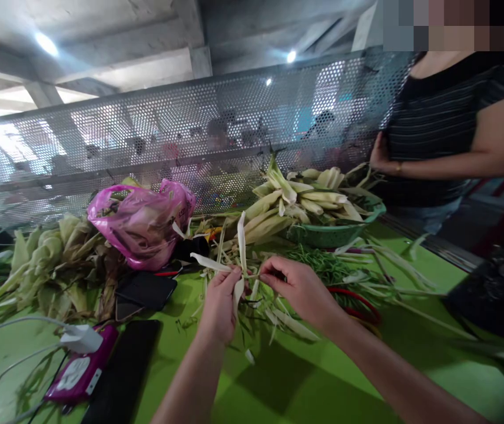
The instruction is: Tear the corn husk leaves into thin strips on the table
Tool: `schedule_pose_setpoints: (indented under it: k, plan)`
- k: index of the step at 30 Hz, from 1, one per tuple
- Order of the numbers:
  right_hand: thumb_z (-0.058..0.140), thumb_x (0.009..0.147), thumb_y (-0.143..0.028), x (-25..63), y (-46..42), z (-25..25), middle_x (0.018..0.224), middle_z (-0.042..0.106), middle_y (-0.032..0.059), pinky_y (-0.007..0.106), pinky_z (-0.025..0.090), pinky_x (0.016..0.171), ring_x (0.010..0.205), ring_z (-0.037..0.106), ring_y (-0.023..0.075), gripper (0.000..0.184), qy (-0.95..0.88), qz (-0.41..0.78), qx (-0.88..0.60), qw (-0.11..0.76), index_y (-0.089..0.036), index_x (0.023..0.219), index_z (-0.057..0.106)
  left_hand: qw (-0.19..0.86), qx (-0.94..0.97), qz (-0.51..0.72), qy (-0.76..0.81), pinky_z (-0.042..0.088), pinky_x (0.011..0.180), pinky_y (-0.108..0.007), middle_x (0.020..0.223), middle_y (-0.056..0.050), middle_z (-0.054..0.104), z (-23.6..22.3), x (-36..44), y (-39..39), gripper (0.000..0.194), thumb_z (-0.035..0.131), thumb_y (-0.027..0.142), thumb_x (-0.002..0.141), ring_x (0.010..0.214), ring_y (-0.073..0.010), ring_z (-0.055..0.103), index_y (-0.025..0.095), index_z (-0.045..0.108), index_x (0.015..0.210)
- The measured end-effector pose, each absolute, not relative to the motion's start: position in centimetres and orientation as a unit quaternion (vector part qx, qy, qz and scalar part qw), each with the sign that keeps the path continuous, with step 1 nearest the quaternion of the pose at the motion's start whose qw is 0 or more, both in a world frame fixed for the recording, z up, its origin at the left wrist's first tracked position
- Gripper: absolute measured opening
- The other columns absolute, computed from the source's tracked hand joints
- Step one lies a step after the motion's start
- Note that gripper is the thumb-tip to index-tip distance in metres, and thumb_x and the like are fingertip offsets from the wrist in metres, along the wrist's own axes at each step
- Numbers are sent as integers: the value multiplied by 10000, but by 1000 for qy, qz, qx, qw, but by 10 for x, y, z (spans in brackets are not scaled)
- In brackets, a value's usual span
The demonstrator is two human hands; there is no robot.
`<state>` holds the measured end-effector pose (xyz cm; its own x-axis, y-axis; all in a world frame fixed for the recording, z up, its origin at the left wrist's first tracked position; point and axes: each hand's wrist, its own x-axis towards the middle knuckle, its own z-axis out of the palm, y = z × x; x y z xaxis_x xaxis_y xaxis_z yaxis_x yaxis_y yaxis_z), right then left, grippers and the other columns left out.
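Observation:
My left hand (221, 300) pinches a small bunch of pale corn husk strips (242, 244) over the middle of the table. Several strips fan out from its fingertips, one standing up and one pointing left. From the right, my right hand (294, 284) is closed in a pinch on the end of a thin husk strip (252, 276) that runs to the bunch. Under both hands lie loose husk scraps (294, 324) and shreds. A heap of corn husks (309, 197) fills a green basket (329, 235) beyond my right hand.
A pink plastic bag (146, 221) and more husks (64, 259) lie at left. Nearer are a black phone (148, 288), a purple power strip (79, 374) with a white charger (82, 340), and a long black object (123, 374). A perforated metal screen (146, 141) stands behind; a person (446, 129) stands at right.

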<state>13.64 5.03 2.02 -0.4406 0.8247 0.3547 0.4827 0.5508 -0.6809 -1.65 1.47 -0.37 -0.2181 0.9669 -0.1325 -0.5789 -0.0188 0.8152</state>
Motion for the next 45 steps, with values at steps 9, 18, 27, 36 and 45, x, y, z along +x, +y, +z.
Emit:
schedule_pose_setpoints:
  k: [9,18,27,36,45]
  plan:
    - [578,859,-399,124,34,19,739,577,-1,255,357,581,651,510,148,234,-792,238,-429,364,-203,734,560,533,302,674,412,426,665,-195,745,1,628,-8,-8,13,303,719,426,729,700,-104,563,163,692,878]
    - [553,793,-190,117,35,11,637,575,-28,237,328,554,580,495,130,70,-785,276,-435,344,-202,724,560,493,337,676,432,409,689,-209,753,1,601,-16,-6,15,271,702,413,747,717,-111,520,154,668,816]
    - [577,821,-273,124,37,15,649,567,-30,238,332,529,544,480,116,114,-764,356,-393,367,-204,732,556,572,253,678,386,184,432,-173,591,47,505,-3,-5,9,320,778,390,654,456,-29,296,123,644,769]
    - [774,690,-405,115,43,6,693,592,11,246,421,571,595,521,108,340,-485,710,-319,399,-135,870,675,536,316,672,402,319,509,-182,747,10,606,-6,-13,13,306,718,428,725,575,-67,442,166,691,881]
    - [809,628,-327,114,46,-2,772,632,17,228,337,542,606,466,105,261,-437,695,-311,478,-180,819,708,529,376,655,387,315,526,-183,730,17,594,-6,-13,11,188,711,311,742,567,-67,432,176,666,865]
